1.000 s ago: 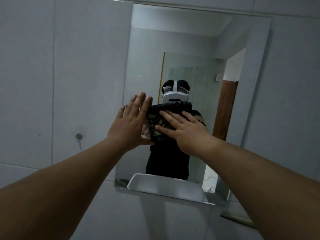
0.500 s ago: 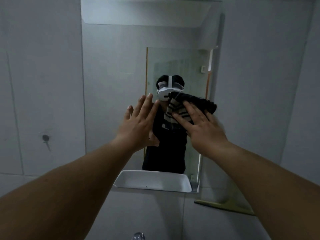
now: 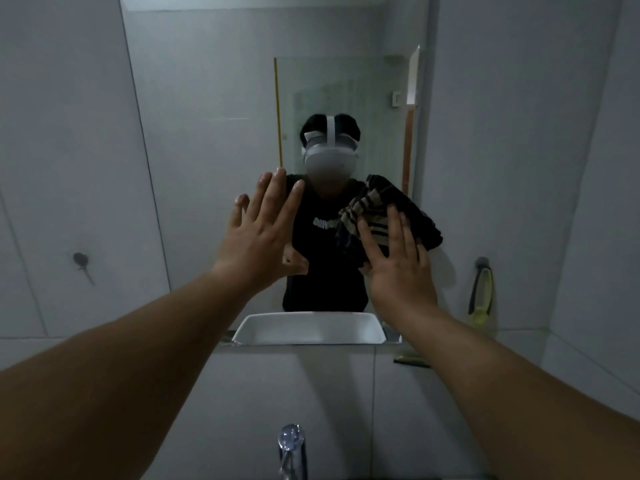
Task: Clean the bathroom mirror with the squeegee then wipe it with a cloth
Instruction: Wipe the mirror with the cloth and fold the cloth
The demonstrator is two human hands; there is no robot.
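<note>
The bathroom mirror (image 3: 207,98) fills the wall ahead, its lower edge just above a tiled strip. My right hand (image 3: 398,268) presses a dark cloth with pale stripes (image 3: 408,209) flat against the glass near the mirror's lower right. My left hand (image 3: 263,233) rests flat on the glass to the left of it, fingers spread, holding nothing. A squeegee with a yellow-green blade (image 3: 481,296) hangs from a hook on the wall right of the mirror. A person wearing a white headset shows in the reflection.
A chrome tap (image 3: 292,448) stands below at the bottom centre. The white basin (image 3: 308,329) appears reflected along the mirror's lower edge. A small dark fitting (image 3: 80,259) sticks out of the left wall tiles. A yellow-edged item (image 3: 412,361) lies at the mirror's lower right corner.
My right hand has slid the cloth across the glass to the right and downward. The left hand stays flat on the mirror. My view has dropped and shifted right, showing the tap and squeegee.
</note>
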